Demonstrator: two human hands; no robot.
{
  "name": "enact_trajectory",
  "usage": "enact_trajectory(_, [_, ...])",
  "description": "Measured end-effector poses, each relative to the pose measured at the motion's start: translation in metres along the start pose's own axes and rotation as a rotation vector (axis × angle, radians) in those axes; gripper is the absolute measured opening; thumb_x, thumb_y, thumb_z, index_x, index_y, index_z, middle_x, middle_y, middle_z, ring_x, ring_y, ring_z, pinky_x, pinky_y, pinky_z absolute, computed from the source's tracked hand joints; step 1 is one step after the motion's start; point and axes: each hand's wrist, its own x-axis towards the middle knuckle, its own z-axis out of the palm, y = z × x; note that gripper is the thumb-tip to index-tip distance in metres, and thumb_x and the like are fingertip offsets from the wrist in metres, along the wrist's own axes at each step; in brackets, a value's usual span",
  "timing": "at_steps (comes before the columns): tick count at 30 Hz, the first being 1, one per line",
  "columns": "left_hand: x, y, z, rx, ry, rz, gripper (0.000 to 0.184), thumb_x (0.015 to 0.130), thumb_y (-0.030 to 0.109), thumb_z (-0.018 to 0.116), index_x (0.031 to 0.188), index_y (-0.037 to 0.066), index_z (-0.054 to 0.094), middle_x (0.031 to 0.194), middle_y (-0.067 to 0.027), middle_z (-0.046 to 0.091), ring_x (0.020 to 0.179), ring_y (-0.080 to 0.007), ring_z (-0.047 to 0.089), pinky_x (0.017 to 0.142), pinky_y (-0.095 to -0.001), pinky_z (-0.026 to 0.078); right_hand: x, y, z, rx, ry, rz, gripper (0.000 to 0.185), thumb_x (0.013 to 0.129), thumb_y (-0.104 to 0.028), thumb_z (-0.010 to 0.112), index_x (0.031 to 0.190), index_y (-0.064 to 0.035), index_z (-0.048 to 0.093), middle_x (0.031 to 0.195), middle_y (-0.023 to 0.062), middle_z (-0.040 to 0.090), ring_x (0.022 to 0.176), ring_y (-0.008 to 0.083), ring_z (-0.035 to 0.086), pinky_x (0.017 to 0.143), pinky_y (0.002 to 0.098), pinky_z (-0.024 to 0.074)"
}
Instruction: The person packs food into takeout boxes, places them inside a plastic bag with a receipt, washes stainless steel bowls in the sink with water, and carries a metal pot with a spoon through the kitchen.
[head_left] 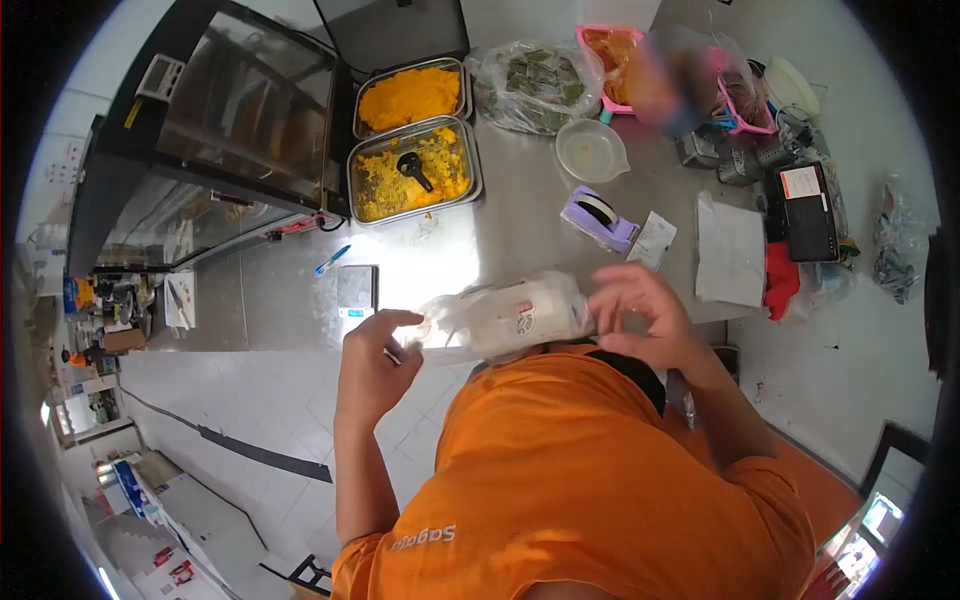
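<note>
A clear plastic bag (455,322) with a white, pale box (540,312) inside lies across the front edge of the steel table, close to my body. A small dark and red printed mark shows on the box. At the bag's left end, my left hand (378,362) has its fingers and thumb closed on the thin plastic. My right hand (645,318) is beside the bag's right end, fingers curved and apart; its fingertips are at the plastic. I cannot tell whether the bag rests on the table or is held just above it.
Behind the bag are a small scale (357,290), a blue pen (333,260) and a purple tape dispenser (600,220). Farther back stand steel trays of yellow food (375,190), a plastic bowl (592,150) and a bag of leaves (540,85). A glass display cabinet (245,100) is at left.
</note>
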Motion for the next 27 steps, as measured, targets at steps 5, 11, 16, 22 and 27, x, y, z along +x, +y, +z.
enact_trajectory(5, [-0.003,-0.086,0.028,0.029,0.131,0.222,0.109,0.052,0.039,0.098,0.144,0.004,0.049,0.15,-0.0121,0.051,0.125,-0.0287,0.054,0.099,-0.0418,0.046,-0.006,0.081,0.008,-0.665,0.134,-0.067,0.133,0.054,-0.05,0.098,0.156,-0.0022,0.028,0.153,0.021,0.038,0.14,0.0361,0.041,0.117,0.0469,0.0322])
enact_trajectory(11, [0.065,-0.065,0.138,-0.006,0.208,0.593,0.058,0.072,0.01,0.079,0.126,0.005,0.057,0.137,-0.0156,0.054,0.133,-0.0394,0.045,0.11,-0.0505,0.034,0.068,0.116,0.114,-0.554,0.185,-0.161,0.124,0.059,-0.047,0.093,0.157,-0.0054,0.029,0.14,0.0178,0.05,0.134,0.0395,0.043,0.112,0.0504,0.0317])
enact_trajectory(16, [0.066,-0.073,0.141,-0.048,0.072,0.798,0.041,0.068,0.01,0.074,0.106,0.005,0.06,0.126,-0.0148,0.058,0.12,-0.0367,0.05,0.101,-0.0473,0.038,0.074,0.146,0.122,-0.539,0.173,-0.213,0.068,0.072,-0.039,0.082,0.127,-0.0065,0.06,0.118,0.0088,0.06,0.118,0.0336,0.05,0.104,0.0502,0.0315])
enact_trajectory(22, [0.076,-0.069,0.152,0.112,0.122,0.64,0.11,0.058,0.051,0.093,0.143,-0.002,0.047,0.149,-0.0242,0.043,0.14,-0.0375,0.042,0.113,-0.0457,0.036,0.076,0.049,0.124,-0.64,0.241,-0.12,0.029,0.079,-0.024,0.073,0.1,-0.0071,0.061,0.1,0.0122,0.066,0.1,0.0351,0.062,0.09,0.052,0.0462])
enact_trajectory(27, [0.102,-0.083,0.211,-0.395,-0.117,0.427,0.075,0.071,0.047,0.08,0.126,0.001,0.055,0.129,-0.0182,0.054,0.122,-0.0345,0.05,0.102,-0.0456,0.04,0.088,0.048,0.138,-0.684,0.053,0.053,0.041,0.077,-0.014,0.078,0.113,-0.0072,0.06,0.102,0.017,0.066,0.101,0.0383,0.065,0.085,0.0467,0.0535])
